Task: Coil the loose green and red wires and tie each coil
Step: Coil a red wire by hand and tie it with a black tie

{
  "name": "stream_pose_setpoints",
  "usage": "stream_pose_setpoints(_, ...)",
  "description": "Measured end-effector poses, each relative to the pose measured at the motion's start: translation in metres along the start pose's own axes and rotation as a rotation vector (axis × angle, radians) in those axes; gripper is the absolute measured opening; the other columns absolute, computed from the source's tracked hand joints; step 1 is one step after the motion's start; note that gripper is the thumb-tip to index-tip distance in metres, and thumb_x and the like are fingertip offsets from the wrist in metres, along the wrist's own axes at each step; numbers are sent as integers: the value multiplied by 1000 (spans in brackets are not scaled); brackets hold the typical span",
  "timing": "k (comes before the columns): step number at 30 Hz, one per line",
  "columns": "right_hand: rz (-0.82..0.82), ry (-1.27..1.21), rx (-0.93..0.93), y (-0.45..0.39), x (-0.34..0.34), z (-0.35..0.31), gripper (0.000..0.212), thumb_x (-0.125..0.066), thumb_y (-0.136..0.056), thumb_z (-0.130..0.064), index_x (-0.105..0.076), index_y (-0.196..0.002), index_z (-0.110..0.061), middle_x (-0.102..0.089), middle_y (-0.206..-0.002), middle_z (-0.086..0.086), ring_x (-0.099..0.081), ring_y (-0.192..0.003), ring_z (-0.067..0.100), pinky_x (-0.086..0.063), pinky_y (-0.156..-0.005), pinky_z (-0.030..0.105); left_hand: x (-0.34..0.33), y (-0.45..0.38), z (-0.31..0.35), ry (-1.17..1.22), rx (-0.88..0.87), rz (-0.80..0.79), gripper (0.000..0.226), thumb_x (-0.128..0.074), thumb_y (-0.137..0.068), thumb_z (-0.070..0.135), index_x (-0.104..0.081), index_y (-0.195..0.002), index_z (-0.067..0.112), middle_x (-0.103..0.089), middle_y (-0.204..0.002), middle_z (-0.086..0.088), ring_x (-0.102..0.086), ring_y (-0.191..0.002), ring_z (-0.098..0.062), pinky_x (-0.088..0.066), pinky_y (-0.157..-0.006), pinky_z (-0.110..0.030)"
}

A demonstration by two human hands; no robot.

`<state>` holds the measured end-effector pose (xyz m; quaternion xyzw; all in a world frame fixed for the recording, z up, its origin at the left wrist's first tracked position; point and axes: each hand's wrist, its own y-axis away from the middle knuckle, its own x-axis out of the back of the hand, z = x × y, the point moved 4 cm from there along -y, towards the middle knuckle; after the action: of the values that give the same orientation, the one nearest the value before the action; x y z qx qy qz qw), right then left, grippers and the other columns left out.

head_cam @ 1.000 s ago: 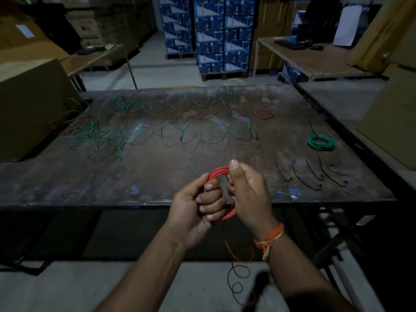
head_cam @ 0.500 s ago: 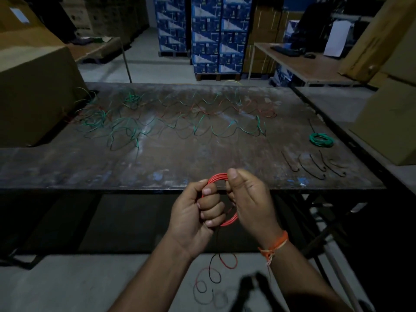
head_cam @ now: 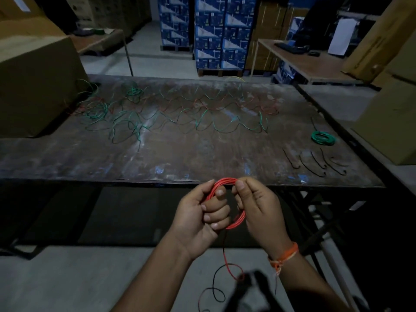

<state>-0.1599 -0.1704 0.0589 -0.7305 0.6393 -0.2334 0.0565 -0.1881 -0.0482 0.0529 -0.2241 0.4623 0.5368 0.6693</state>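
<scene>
Cardboard box [head_cam: 33, 86], brown and matte, on the left end of the worn, scuffed metal table [head_cam: 67, 158]. Loose green and red wires [head_cam: 171, 113], thin and wavy, strewn over the table's far half. Left hand [head_cam: 200, 215] clenched round the red coil [head_cam: 227, 199], a glossy multi-strand ring held just off the table's near edge; right hand [head_cam: 256, 206] pinching the coil's top. Loose red tail [head_cam: 227, 264] dangling below the table edge. Black ties [head_cam: 315, 163], short and curved, near the table's right corner; green coil [head_cam: 323, 138] beyond them. Box print unreadable.
</scene>
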Motion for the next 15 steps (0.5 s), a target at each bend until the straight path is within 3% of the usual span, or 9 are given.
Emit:
stream_pose_setpoints(7,-54,-125,-68,-22,32,25,35,-46,-104,-39,-66,-87,-16,-53,-60,-2,-48,-57,10,-39,-55,29,-18,-36,-14,46,-58,97,30,-46,-93,27,-51,-66,18,-20,-44,11,-6,-43,-6,-9,-39,-18)
stream_pose_setpoints(11,-144,-198,-147,-38,63,47,31,-47,-102,-45,-68,-96,-23,-54,-63,-4,-49,-56,8,-40,-55,23,-31,-69,-19,89,-166,182,31,-45,-96,28,-49,-68,17,-10,-54,10,-5,-45,-7,-11,-37,-17)
stream_pose_setpoints(15,-132,-267,-139,-47,104,73,16,-55,-102,-32,-67,-104,-22,-60,-69,-4,-57,-67,9,-46,-62,23,-45,-104,-33,13,-205,236,31,-46,-95,32,-47,-68,18,-11,-53,10,-5,-45,-7,-11,-37,-18)
